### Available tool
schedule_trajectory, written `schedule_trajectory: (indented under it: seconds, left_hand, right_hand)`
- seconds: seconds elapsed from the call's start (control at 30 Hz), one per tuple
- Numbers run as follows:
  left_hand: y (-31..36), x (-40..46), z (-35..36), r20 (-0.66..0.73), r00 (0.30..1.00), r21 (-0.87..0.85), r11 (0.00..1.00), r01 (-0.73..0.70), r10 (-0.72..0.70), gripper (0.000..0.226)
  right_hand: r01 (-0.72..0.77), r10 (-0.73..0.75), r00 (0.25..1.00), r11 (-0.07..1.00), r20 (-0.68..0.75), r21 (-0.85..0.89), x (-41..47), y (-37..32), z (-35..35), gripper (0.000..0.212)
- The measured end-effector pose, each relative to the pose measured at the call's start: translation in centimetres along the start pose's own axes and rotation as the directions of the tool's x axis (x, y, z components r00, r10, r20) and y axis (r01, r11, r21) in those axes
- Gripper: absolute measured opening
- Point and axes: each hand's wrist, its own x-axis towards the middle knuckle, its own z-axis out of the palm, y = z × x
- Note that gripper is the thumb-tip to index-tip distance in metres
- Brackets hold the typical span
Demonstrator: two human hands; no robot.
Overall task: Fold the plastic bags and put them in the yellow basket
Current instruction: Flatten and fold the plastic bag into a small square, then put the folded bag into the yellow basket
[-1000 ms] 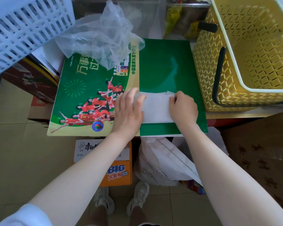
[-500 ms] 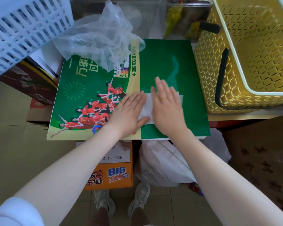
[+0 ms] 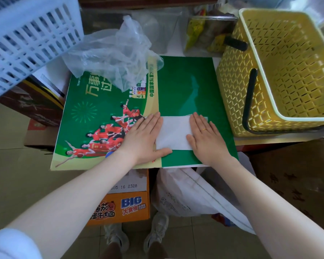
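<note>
A folded white plastic bag (image 3: 173, 132) lies flat as a rectangle on the green printed board (image 3: 185, 86). My left hand (image 3: 142, 137) presses its left end with straight fingers, the thumb along its near edge. My right hand (image 3: 206, 135) presses the right end, palm down, fingers straight. A crumpled clear plastic bag (image 3: 112, 55) sits at the board's far left corner. The yellow basket (image 3: 281, 71) stands to the right, tilted, with nothing visible inside it.
A white lattice crate (image 3: 26, 40) hangs over the far left. Snack packets (image 3: 208, 34) lie behind the board. Under the board's near edge are an orange carton (image 3: 120, 208) and a white sack (image 3: 191, 195). My shoes stand on the tiled floor.
My right hand went from gripping the bag's right edge to pressing flat on its middle, then slid right. Both hands now lie apart at the bag's ends, baring its middle.
</note>
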Motion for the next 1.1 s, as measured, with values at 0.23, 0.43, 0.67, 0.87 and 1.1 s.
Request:
schedule_trajectory:
  seconds: [0.23, 0.43, 0.67, 0.87, 1.1]
  left_hand:
    - [0.4, 0.7, -1.9, -0.116, 0.929, 0.145, 0.931, -0.335, 0.352, 0.084]
    - [-2.3, 1.1, -1.0, -0.216, 0.822, 0.063, 0.847, -0.527, 0.527, 0.054]
    - [-1.0, 0.3, -2.1, -0.408, 0.856, -0.193, 0.887, -0.42, 0.317, 0.031]
    - [3.1, -0.3, -9.7, -0.611, 0.791, -0.505, 0.787, -0.353, -0.038, 0.028]
    - [6.7, 1.8, -17.4, -0.618, 0.776, -0.59, 0.726, -0.354, -0.124, 0.011]
  right_hand:
    - [0.017, -0.021, 0.995, 0.999, 0.101, 0.038, 0.0, 0.4, -1.1, 0.063]
    - [-0.021, 0.021, 1.0, 0.999, 0.005, -0.042, 0.0, 0.3, -1.1, 0.062]
    - [0.154, -0.129, 0.981, 0.972, -0.148, 0.176, -2.3, -1.3, -2.1, 0.061]
    - [0.086, 0.033, 0.839, 0.977, -0.543, 0.194, -5.9, -2.5, -7.0, 0.028]
    - [0.057, 0.531, 0.645, 0.683, -0.55, 0.728, -7.3, 4.5, -16.8, 0.015]
